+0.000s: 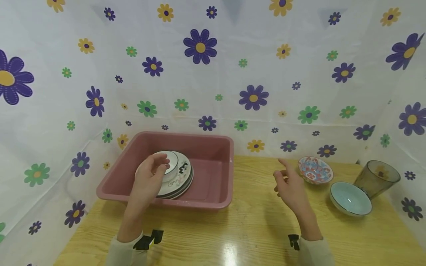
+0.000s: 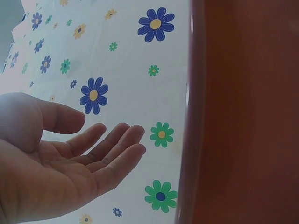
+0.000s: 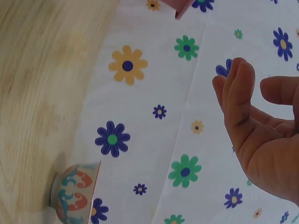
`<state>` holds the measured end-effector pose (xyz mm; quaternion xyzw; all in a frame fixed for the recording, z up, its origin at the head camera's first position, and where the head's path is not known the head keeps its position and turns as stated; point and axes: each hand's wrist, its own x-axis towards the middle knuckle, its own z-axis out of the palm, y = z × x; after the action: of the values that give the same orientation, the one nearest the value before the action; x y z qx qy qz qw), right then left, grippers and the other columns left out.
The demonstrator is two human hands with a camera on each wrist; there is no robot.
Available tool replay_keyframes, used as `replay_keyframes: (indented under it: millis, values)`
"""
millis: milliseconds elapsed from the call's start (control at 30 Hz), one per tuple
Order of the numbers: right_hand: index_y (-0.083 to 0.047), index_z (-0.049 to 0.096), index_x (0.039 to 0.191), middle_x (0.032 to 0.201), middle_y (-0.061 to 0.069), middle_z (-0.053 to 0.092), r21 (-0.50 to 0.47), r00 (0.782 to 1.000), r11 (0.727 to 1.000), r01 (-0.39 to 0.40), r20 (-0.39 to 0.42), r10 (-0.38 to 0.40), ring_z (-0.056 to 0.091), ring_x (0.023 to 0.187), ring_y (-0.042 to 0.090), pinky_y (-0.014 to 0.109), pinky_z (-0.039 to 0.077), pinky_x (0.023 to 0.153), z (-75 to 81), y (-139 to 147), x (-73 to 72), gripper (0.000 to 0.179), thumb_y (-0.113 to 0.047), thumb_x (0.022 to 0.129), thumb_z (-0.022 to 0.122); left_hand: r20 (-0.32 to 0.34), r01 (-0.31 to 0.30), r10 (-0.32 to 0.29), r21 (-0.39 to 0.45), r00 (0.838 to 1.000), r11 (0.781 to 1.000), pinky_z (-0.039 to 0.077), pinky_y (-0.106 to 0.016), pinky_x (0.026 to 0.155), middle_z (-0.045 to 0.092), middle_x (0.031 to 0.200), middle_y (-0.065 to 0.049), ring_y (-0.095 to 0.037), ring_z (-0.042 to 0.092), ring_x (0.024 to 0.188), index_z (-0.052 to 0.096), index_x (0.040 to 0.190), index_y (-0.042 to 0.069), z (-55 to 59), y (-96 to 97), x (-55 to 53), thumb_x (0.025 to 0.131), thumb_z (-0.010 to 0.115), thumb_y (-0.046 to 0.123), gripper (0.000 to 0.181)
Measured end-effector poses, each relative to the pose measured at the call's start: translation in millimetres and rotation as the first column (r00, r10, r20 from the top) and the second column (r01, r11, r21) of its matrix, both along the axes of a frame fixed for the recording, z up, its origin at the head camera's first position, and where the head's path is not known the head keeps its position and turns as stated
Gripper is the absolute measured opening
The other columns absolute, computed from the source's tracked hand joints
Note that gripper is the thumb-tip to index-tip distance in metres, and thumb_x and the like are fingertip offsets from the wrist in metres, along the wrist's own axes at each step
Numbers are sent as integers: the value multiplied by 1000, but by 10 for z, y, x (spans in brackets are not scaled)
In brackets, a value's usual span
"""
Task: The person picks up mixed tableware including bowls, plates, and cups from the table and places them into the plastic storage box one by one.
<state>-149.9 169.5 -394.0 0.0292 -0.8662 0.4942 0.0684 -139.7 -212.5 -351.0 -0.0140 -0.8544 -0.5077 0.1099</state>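
Note:
My left hand [image 1: 150,178] hovers over the left part of a pink plastic basin [image 1: 213,203], fingers loosely bent and holding nothing. Beneath it in the basin lie stacked plates [image 1: 185,177] with a white dark-rimmed bowl [image 1: 172,162] on top, partly hidden by the hand. In the left wrist view the palm and relaxed fingers [image 2: 119,170] show with nothing in them. My right hand [image 1: 290,186] is above the table, apart from everything, its fingers loosely bent. Nearest to it stands a red and blue patterned bowl [image 1: 315,170], which also appears low in the right wrist view.
Right of the patterned bowl stand a pale blue bowl [image 1: 351,198] and a tinted clear glass [image 1: 377,180], close together. The wooden table [image 1: 206,232] extends in front of the basin. A white flowered sheet [image 1: 219,77] hangs behind and at both sides.

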Motion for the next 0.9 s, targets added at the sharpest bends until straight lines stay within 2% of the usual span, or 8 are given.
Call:
replay_keyframes:
  millis: [100, 267, 500, 600, 700, 767, 900]
  values:
    - [-9, 34, 153, 118, 26, 63, 8, 999, 999, 37, -11, -37, 62, 62, 14, 29, 56, 56, 28, 85, 0, 50, -23, 106, 43, 3, 20, -20, -3, 1000, 1000, 45, -19, 93, 60, 127, -16, -28, 61, 117, 51, 134, 2, -5, 21, 7, 103, 44, 7, 32]
    - [-7, 37, 150, 119, 27, 64, 35, 994, 993, 114, -8, -113, 63, 66, 15, 26, 55, 57, 68, 219, 21, 49, -26, 105, 43, 6, 74, -74, -1, 997, 997, 47, -35, 101, 60, 129, -16, -27, 60, 119, 51, 134, 3, 9, 90, 48, 104, 45, 9, 31]
    - [-6, 38, 150, 128, 28, 57, 44, 979, 980, 196, 45, -198, 63, 70, 13, 26, 55, 59, 119, 454, 54, 52, -35, 107, 37, -21, 148, -148, -3, 989, 989, 47, -41, 104, 62, 127, -14, -26, 58, 123, 54, 131, 4, 9, 230, 115, 104, 46, 7, 29]
    - [-2, 40, 148, 127, 28, 54, 26, 972, 972, 232, 27, -233, 61, 67, 8, 24, 54, 56, 128, 553, 63, 51, -32, 106, 37, -29, 172, -172, -10, 985, 985, 48, -43, 103, 62, 127, -14, -27, 59, 122, 55, 129, 4, 4, 309, 135, 103, 47, 6, 27]
    - [-1, 44, 145, 125, 26, 55, 14, 956, 956, 293, 4, -293, 57, 65, 3, 22, 52, 54, 130, 637, 79, 48, -26, 105, 39, -37, 199, -200, -36, 979, 979, 48, -46, 103, 62, 128, -15, -28, 58, 123, 56, 129, 2, -15, 391, 148, 102, 48, 5, 28]
    - [-2, 45, 145, 125, 24, 55, 17, 943, 943, 332, 11, -332, 56, 66, 0, 21, 51, 54, 131, 691, 96, 48, -29, 105, 39, -47, 223, -225, -49, 973, 974, 49, -48, 102, 62, 129, -16, -29, 58, 122, 56, 129, 0, -32, 442, 161, 102, 48, 4, 29]
    - [-5, 47, 144, 123, 23, 58, 17, 920, 920, 391, 30, -391, 57, 63, 2, 22, 50, 52, 150, 799, 137, 48, -31, 105, 38, -75, 271, -275, -60, 959, 961, 51, -47, 98, 64, 125, -17, -31, 60, 119, 57, 128, -3, -72, 531, 190, 100, 51, 1, 29]
